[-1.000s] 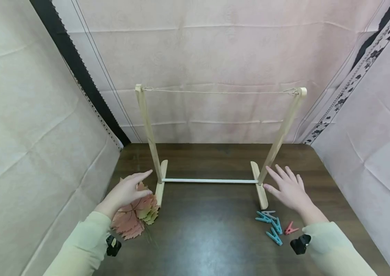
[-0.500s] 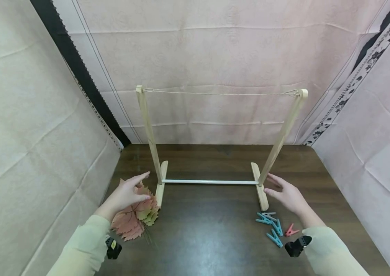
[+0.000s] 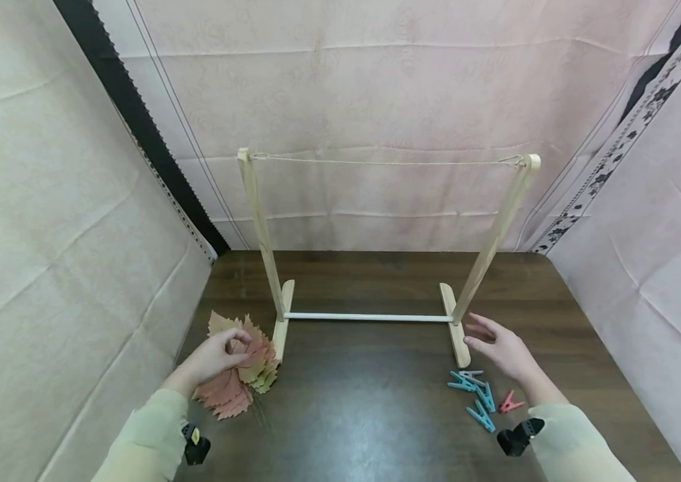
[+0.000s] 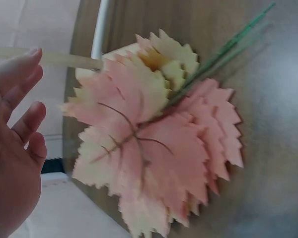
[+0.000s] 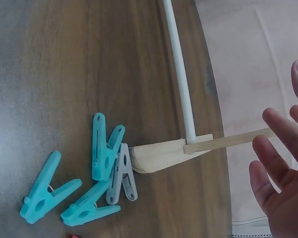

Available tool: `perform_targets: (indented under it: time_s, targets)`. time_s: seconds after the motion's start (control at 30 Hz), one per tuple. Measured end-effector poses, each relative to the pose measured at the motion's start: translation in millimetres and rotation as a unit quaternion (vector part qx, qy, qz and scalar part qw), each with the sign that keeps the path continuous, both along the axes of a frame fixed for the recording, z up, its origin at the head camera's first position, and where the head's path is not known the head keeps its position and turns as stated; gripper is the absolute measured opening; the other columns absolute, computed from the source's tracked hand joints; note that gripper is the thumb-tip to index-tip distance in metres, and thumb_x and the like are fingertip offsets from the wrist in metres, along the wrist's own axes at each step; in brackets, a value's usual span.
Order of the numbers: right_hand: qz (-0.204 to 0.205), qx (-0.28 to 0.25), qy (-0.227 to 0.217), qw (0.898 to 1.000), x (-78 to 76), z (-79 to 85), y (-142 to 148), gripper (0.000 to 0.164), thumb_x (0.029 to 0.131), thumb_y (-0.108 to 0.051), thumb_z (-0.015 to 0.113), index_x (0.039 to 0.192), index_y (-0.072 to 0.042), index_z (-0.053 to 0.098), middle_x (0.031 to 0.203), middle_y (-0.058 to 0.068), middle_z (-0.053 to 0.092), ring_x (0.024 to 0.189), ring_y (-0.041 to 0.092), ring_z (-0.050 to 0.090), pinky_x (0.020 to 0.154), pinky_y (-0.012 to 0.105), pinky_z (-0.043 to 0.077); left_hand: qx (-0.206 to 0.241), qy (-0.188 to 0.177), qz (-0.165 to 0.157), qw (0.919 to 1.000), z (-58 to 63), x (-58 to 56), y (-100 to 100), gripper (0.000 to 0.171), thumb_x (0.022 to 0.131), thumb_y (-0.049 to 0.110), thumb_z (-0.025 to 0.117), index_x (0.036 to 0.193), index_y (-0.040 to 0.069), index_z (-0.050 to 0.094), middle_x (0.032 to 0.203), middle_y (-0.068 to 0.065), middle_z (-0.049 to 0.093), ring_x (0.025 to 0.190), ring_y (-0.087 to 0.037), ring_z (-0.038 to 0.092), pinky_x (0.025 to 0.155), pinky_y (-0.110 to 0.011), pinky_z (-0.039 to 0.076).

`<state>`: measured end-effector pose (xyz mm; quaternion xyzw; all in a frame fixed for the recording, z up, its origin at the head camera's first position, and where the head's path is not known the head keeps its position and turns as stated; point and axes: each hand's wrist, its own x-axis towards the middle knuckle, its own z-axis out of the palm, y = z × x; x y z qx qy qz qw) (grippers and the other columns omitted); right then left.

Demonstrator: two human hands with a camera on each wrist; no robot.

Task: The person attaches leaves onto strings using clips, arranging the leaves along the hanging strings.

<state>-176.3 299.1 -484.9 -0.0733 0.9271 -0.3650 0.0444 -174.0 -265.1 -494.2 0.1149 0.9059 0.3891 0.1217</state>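
Clothespins (image 3: 485, 397) five, stand (image 3: 369, 317) one

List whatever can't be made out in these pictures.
Number of leaves: head view, hidden by the left hand and overlap.
Red clothespin: right wrist view, mostly cut off by the bottom edge.
How the string is tied: head view, too small.
Right hand: right wrist view, partly beyond the right edge.

Dk brown tbl (image 3: 352, 381), glare (image 3: 364, 448) nr front; pale creased cloth (image 3: 388, 94) back, L & R.
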Motion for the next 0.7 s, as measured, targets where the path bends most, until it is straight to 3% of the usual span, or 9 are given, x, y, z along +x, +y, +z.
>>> perform_targets:
  time_s: [0.37, 0.5, 0.7]
  targets:
    - [0.002, -0.001, 0.000, 1.000, 1.0, -6.1, -2, 0.066, 0.091, -0.042, 0.058, 0.140, -0.002, 0.039, 0.125, 0.019, 0.057, 0.115, 0.039, 0.052, 0.091, 0.057, 0.039, 0.051, 0.018, -0.037, 0.9979, -22.6, 11.5, -12, 0.023, 0.084, -0.001, 0.065, 0.105, -0.001, 0.056, 0.100, -0.019, 0.057, 0.077, -0.023, 0.050, 0.064, -0.028, 0.044]
    - [0.001, -0.007, -0.001, 1.000, 2.4, -11.1, -1, 0.066, 0.091, -0.042, 0.059, 0.140, -0.002, 0.039, 0.125, 0.020, 0.057, 0.114, 0.038, 0.053, 0.091, 0.056, 0.040, 0.066, 0.018, -0.041, 0.9968, -35.1, 16.7, -13, 0.024, 0.083, -0.006, 0.064, 0.105, -0.003, 0.055, 0.102, -0.021, 0.058, 0.085, -0.030, 0.055, 0.070, -0.034, 0.048]
    - [-0.006, -0.012, -0.007, 1.000, 6.3, -16.9, 0, 0.066, 0.091, -0.041, 0.059, 0.140, -0.002, 0.039, 0.124, 0.019, 0.058, 0.113, 0.037, 0.054, 0.090, 0.054, 0.042, 0.052, 0.015, -0.008, 0.9985, -58.9, 28.6, -15, 0.031, 0.076, -0.016, 0.058, 0.104, -0.001, 0.057, 0.104, -0.016, 0.058, 0.095, -0.031, 0.054, 0.077, -0.035, 0.046]
